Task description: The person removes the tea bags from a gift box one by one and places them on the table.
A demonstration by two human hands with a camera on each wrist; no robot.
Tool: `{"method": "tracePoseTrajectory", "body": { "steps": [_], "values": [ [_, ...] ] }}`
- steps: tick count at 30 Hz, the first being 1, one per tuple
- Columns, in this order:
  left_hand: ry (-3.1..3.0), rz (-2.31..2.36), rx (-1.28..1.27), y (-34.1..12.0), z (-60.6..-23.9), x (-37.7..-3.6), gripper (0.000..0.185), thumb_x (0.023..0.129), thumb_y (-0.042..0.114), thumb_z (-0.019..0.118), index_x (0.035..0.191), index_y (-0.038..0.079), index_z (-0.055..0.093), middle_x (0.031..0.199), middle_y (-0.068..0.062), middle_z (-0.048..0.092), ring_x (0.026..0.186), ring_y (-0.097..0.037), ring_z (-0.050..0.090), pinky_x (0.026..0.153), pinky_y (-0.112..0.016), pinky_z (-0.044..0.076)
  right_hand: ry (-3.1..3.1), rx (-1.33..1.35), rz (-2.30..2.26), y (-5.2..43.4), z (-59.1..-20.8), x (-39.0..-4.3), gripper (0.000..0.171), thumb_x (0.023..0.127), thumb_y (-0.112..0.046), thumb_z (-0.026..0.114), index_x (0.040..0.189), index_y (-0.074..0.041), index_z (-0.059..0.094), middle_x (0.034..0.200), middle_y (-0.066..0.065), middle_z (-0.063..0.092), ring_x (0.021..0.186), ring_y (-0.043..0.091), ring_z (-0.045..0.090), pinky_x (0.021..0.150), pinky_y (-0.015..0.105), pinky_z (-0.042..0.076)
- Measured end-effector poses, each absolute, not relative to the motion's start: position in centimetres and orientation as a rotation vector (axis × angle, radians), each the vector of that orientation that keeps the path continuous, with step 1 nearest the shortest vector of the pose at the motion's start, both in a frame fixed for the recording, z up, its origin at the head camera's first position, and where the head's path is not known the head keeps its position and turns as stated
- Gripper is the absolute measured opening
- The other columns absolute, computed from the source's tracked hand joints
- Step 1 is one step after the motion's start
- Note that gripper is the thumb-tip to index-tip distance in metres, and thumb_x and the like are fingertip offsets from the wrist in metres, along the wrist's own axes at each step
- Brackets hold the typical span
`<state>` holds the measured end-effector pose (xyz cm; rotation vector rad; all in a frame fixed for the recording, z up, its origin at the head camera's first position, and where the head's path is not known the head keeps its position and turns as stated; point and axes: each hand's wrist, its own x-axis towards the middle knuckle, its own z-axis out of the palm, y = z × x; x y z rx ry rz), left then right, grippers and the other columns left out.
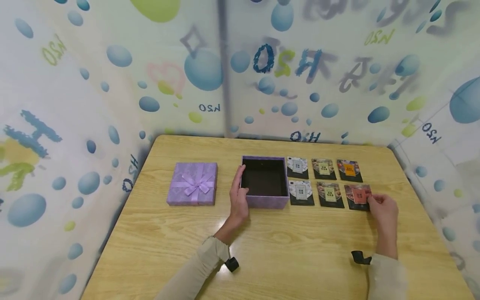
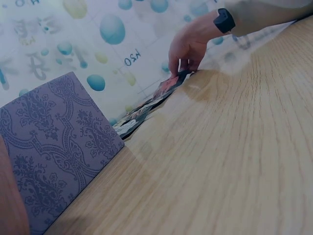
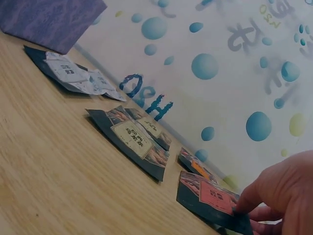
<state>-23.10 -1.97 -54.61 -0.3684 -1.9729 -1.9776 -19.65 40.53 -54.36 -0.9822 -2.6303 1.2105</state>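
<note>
Right hand (image 1: 382, 210) fingers pinching red packet (image 1: 359, 196) edge, left hand (image 1: 238, 196) fingers flat against open box (image 1: 264, 182) wall

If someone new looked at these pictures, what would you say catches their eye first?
Probably the open purple box in the middle of the wooden table, steadied at its left wall by the left hand. Its bow-topped lid lies apart to the left. To the right are six sachets in two rows, and the right hand pinches the red sachet at the near right corner.
</note>
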Motion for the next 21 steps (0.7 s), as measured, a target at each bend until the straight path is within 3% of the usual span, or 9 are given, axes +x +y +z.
{"method": "tracePoseTrajectory", "body": {
  "steps": [3,6,13,21],
  "values": [
    [-1.978,-1.982,-0.347,-2.1,-54.3,-22.6,0.067,0.088,-0.017,0.032,0.155,-0.010,0.040,0.164,-0.029,0.032,0.157,-0.039,0.023,0.122,-0.025,0.019,-2.663,-0.995,1.151,40.4,-54.7,-19.6,0.047,0.103,-0.026,0.053,0.127,0.014,0.060,0.112,0.030,0.065,0.079,0.012,0.053,0.058,0.018,0.041],
    [-1.967,-1.986,-0.335,-2.1,-54.3,-22.6,0.067,0.088,-0.016,0.033,0.154,-0.010,0.040,0.164,-0.030,0.032,0.156,-0.040,0.023,0.123,-0.027,0.019,-2.664,-0.968,1.119,40.2,-55.1,-19.7,0.044,0.103,-0.025,0.054,0.122,0.014,0.062,0.105,0.029,0.066,0.078,0.015,0.054,0.057,0.020,0.040],
    [-1.942,-1.998,-0.363,-1.7,-53.9,-22.9,0.068,0.085,-0.015,0.034,0.152,-0.013,0.042,0.162,-0.032,0.034,0.155,-0.046,0.024,0.122,-0.026,0.020,-2.648,-1.013,1.083,40.5,-55.4,-19.5,0.042,0.104,-0.026,0.056,0.122,0.010,0.064,0.093,0.015,0.065,0.073,0.011,0.051,0.056,0.020,0.040],
    [-1.963,-2.007,-0.318,-1.9,-53.6,-23.1,0.069,0.087,-0.015,0.033,0.155,-0.009,0.041,0.165,-0.027,0.033,0.157,-0.038,0.023,0.125,-0.034,0.018,-2.623,-0.983,1.053,40.4,-55.7,-19.9,0.040,0.102,-0.027,0.059,0.118,0.010,0.066,0.078,0.003,0.063,0.063,0.000,0.046,0.056,0.019,0.039]
  ]
}}
